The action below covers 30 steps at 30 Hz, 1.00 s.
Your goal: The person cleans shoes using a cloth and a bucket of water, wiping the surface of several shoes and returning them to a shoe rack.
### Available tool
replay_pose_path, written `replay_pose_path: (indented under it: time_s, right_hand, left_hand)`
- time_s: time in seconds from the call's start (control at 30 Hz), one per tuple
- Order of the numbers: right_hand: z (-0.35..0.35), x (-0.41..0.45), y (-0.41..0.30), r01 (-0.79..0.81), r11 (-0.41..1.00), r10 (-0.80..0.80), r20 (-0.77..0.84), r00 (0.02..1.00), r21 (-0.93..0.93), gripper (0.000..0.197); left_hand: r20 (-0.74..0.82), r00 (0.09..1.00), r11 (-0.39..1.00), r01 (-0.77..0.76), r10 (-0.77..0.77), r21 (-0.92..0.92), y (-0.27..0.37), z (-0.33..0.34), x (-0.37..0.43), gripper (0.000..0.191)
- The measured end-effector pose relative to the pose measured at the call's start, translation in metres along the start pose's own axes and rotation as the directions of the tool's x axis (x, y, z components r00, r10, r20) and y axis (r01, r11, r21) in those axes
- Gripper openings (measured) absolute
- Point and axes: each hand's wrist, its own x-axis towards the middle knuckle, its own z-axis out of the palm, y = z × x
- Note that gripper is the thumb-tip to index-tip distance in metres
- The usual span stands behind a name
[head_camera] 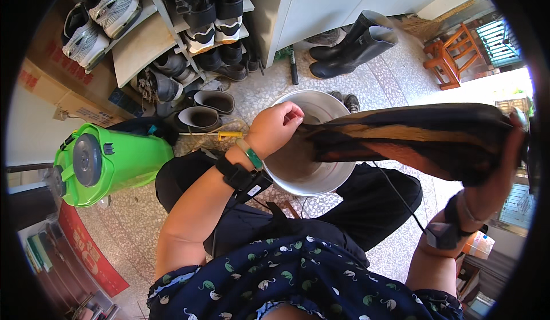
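A dark cloth [412, 133] with orange and brown bands stretches sideways between my hands, blurred in places. My left hand [275, 126] is closed with thumb and fingers together at its narrow left end, over the bucket. Out to the right, my right hand [509, 152] grips the wide far end; its fingers are partly hidden and blurred. Below the cloth, a round metal bucket [337, 180] stands between my knees, with murky grey-brown water [294, 161] in it. The cloth's lower left part hangs over the bucket's opening.
A lime-green tank [133, 161] stands left of my knee. Shoe racks [144, 47] and short boots [200, 116] lie beyond it. Tall black rubber boots [352, 47] stand ahead near a white cabinet [326, 6]. A small wooden chair [451, 55] is at the far right.
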Motion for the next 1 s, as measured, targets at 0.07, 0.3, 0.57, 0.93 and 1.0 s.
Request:
replay_pose_path:
  time_s: [0.07,0.3,0.57,0.93,1.0]
  right_hand:
    - [-0.013,0.005,-0.004,0.018,0.992,-0.029,0.091,0.995,0.125,0.031]
    - [0.073,-0.021,0.061,-0.419,0.904,0.420,0.369,0.829,-0.087,0.022]
    - [0.163,-0.080,0.309,-0.055,0.788,0.610,0.765,0.209,-0.613,0.038]
    - [0.242,-0.138,0.417,0.292,0.659,0.735,0.676,-0.056,-0.693,0.036]
    - [0.222,-0.110,0.397,0.389,0.645,0.739,0.666,-0.100,-0.657,0.041]
  left_hand:
    - [-0.017,1.000,1.000,-0.009,0.009,-0.010,-0.010,0.004,0.000,0.014]
    - [-0.074,0.997,1.000,0.026,-0.024,0.014,-0.025,-0.012,-0.005,0.013]
    - [-0.029,0.999,0.999,0.021,-0.020,0.033,-0.018,-0.004,0.000,0.013]
    - [-0.014,0.990,0.989,0.142,-0.142,-0.033,-0.034,-0.008,-0.005,0.013]
    - [0.006,0.991,0.990,0.135,-0.135,-0.026,-0.036,-0.001,-0.001,0.013]
